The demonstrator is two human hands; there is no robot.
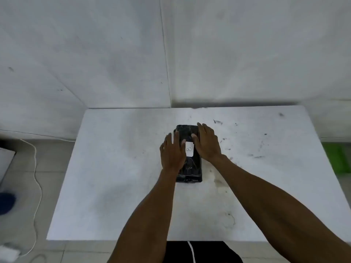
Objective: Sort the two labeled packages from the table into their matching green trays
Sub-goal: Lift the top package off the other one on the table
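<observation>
A black plastic-wrapped package (190,168) lies lengthwise in the middle of the white table (114,168), with a small white label (190,149) on its top. My left hand (171,151) presses against its left side, thumb on top beside the label. My right hand (208,142) clasps its right side, thumb also on top. The package rests on the table between both palms. A green tray (336,158) shows partly on the floor past the table's right edge. Only one package is in sight.
White walls meet in a corner just behind the table's far edge. On the floor to the left run a white cable (38,186) and a blue object (6,203). A grey board (5,160) pokes in at the left edge.
</observation>
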